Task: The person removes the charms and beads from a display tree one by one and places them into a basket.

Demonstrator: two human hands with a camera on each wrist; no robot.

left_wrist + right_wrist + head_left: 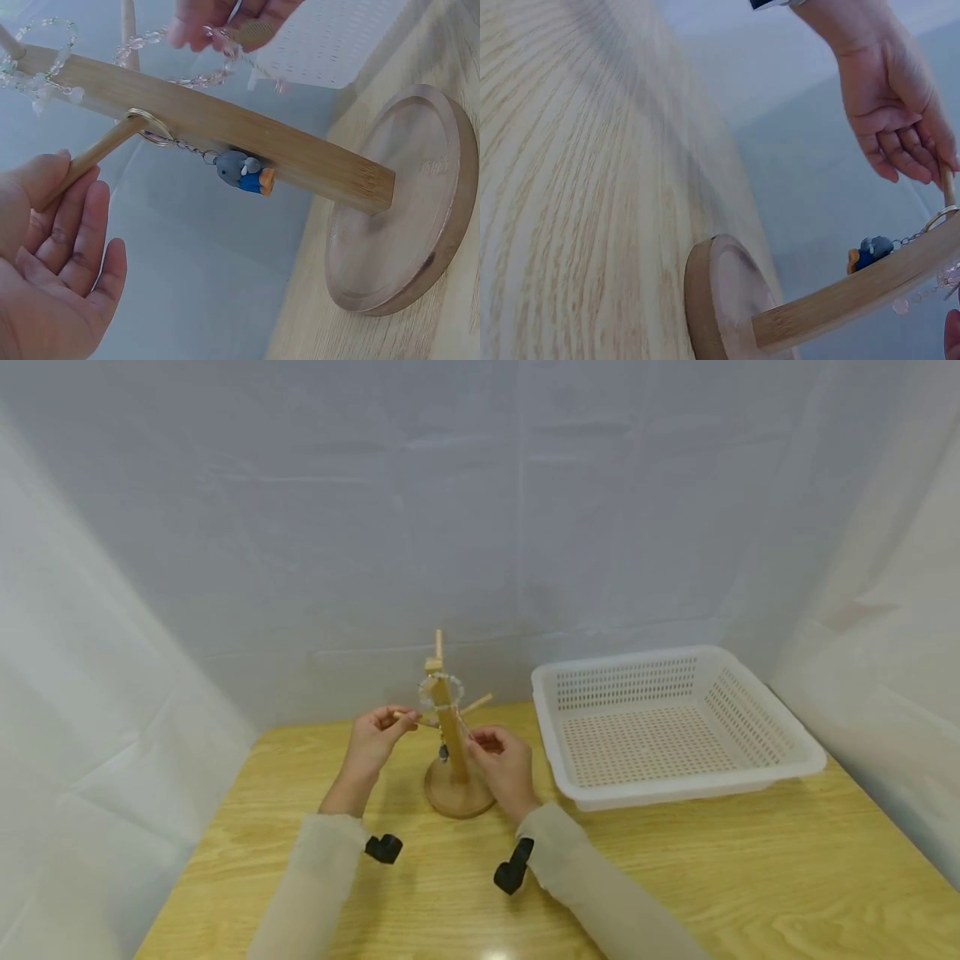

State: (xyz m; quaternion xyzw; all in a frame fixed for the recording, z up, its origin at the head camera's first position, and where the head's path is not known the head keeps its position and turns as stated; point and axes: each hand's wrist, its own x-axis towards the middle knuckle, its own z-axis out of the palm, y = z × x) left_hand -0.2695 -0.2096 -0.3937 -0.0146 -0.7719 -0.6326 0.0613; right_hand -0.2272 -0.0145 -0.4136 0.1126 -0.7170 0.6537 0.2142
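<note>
A wooden jewellery stand with side pegs stands upright on its round base. My left hand pinches the end of its left peg between thumb and forefinger. From that peg hangs a keychain, a grey-headed figure in blue, its metal ring round the peg close to the post. My right hand pinches a pink bead bracelet beside the post; its far end overlaps the right peg in the left wrist view. Higher up hangs a clear and green bead bracelet.
A white plastic basket with slotted walls stands to the right of the stand on the wood-grain table. White sheeting hangs behind the table and on both sides.
</note>
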